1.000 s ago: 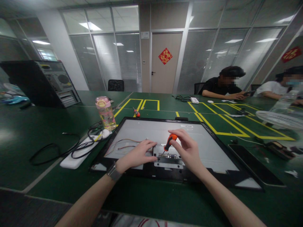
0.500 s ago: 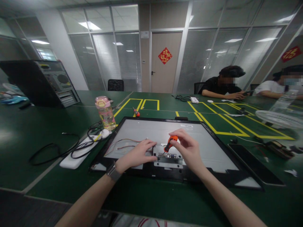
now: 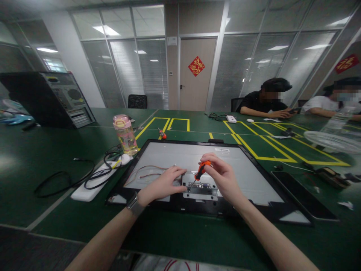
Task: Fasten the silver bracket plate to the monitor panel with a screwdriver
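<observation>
My right hand (image 3: 222, 177) is closed round the orange and black handle of a screwdriver (image 3: 200, 171). The screwdriver leans, its shaft slanting down and left to a metal bracket (image 3: 207, 196) with small parts in it. That bracket sits at the near middle of a flat display panel (image 3: 169, 152), grey with a black frame, lying on the table. At the bracket's left end rests my left hand (image 3: 166, 183), fingers stretched out and thumb apart. Thin wires (image 3: 146, 167) run leftward over the panel from under that hand. The exact spot where the screwdriver tip meets the bracket is too small to tell.
Left of the panel are a white power strip (image 3: 93, 186) with black cables and a drink bottle (image 3: 126, 137). A dark flat slab (image 3: 303, 195) lies to the right. Behind the panel is a small red tool (image 3: 163, 134). A computer case (image 3: 47, 98) stands far left; two people sit far right.
The screwdriver handle and my right hand have shifted slightly left and up. My left hand stays in place on the panel.
</observation>
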Demonstrator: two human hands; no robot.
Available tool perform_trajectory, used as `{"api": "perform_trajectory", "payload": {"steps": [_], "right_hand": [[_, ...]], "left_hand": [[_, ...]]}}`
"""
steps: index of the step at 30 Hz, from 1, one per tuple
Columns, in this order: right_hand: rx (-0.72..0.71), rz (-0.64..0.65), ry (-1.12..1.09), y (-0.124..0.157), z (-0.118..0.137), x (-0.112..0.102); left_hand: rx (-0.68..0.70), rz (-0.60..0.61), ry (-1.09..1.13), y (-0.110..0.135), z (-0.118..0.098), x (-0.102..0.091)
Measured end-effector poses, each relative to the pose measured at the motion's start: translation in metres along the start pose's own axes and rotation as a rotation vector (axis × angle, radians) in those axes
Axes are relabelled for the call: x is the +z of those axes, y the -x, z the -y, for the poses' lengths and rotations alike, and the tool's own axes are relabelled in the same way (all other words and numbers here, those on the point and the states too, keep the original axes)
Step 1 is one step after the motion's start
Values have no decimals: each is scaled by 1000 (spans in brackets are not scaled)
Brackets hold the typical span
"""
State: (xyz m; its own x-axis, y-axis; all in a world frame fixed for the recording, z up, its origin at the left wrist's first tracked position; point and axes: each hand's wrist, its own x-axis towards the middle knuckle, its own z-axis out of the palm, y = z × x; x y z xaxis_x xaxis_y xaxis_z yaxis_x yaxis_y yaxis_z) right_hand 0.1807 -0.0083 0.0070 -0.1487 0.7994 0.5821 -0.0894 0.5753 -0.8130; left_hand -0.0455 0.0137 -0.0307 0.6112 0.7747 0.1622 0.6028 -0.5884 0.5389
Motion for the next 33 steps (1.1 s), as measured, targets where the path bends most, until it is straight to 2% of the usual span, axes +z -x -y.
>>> {"api": "perform_trajectory", "payload": {"steps": [3,13,16,20,26,31,33], "right_hand": [[-15,-25,2,-1,0,-1],[34,84,40,0,6,-2],[5,18,83,-1,2,-1],[-108,-97,208,-1,-2,-1],[-35,13,130,2,3,-1],[-97,-91,215,2,-1,1],[-110,-85,221,2,-1,2]], "left_hand": [[1,3,-1,0,1,1],[-4,18,-13,0,0,0],[-10,10,-11,1,0,0],[-13,10,-7,1,1,0],[-8,6,-19,1,0,0],[3,5,-4,1,0,0],[9,1,0,1,0,0]]}}
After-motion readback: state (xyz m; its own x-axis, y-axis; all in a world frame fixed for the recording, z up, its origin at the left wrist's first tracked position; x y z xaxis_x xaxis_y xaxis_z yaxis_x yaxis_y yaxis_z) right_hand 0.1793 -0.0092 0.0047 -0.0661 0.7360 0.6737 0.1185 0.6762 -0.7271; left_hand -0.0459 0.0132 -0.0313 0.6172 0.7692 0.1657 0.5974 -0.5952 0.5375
